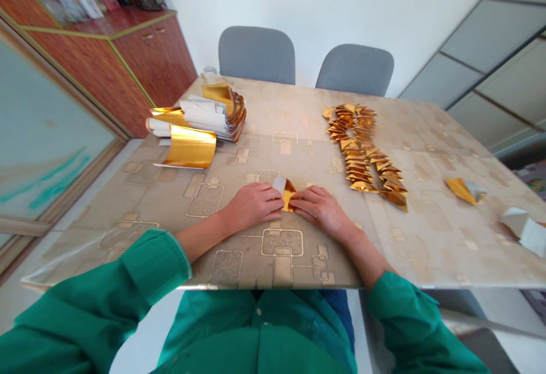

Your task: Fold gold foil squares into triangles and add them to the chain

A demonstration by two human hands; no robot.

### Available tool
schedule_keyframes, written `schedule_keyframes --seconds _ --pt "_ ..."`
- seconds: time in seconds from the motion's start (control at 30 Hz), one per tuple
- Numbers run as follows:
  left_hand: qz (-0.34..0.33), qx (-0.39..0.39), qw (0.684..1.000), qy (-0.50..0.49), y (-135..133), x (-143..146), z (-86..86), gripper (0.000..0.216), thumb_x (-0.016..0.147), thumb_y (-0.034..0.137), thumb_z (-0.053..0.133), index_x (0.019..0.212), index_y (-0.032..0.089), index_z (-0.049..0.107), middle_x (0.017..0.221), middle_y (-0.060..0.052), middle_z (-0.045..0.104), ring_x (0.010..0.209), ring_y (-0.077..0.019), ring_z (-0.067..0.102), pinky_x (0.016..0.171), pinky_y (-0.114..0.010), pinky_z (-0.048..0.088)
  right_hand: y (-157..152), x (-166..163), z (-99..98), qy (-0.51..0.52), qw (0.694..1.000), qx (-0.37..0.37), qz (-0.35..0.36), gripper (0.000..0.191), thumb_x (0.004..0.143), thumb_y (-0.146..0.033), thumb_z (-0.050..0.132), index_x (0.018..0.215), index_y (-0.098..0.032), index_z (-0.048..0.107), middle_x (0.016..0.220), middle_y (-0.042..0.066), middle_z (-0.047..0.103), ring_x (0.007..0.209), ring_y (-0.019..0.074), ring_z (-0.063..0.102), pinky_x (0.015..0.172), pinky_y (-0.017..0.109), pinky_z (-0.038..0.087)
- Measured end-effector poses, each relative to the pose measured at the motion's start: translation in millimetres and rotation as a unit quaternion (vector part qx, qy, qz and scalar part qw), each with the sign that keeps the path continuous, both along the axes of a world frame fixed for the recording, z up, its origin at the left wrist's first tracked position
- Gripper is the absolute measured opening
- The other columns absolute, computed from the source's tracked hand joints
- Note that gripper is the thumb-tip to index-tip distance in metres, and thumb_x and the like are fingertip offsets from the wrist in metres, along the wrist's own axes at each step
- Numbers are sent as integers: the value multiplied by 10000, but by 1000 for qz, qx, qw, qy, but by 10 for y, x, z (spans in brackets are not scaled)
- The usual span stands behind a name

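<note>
Between my hands, near the front edge of the table, is a sheet of gold foil paper [289,196], partly folded, with its white back showing at the top left. My left hand [256,202] grips its left side, fingers closed on the paper. From the other side my right hand [321,208] pinches the right edge. Both hands rest low over the patterned tablecloth [239,249]. My fingers hide the outer parts of the folds.
Gold paper sheets [191,146] lie stacked at the left. Folded gold pieces [356,158] stand in rows right of centre. A loose gold piece [463,190] and white paper [526,229] lie far right. Two grey chairs [256,53] stand behind the table.
</note>
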State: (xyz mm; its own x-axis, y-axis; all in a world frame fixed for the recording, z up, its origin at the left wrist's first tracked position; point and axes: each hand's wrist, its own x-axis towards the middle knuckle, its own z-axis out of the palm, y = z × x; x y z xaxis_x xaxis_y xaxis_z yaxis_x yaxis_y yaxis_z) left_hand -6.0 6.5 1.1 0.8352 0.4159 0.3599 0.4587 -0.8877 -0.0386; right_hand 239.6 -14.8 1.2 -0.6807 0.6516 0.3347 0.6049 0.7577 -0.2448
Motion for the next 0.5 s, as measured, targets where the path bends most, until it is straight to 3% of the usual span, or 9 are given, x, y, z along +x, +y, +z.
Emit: schedule_keyframes --seconds 0.27,0.5 --pt "5 37 999 21 -56 60 -8 188 991 195 500 932 168 676 891 -42 686 857 -176 605 721 -277 466 5 -49 36 -4 1000 -21 -6 235 994 -309 508 1065 -221 713 1073 74 702 969 192 581 863 343 472" --pt "59 -8 995 -75 -67 75 -66 238 992 246 508 859 167 689 849 -29 708 798 -169 626 709 -277 495 -9 -56 77 -18 1000 -3 -9 235 977 -304 539 1146 -218 679 1113 80 688 987 203 575 848 344 458"
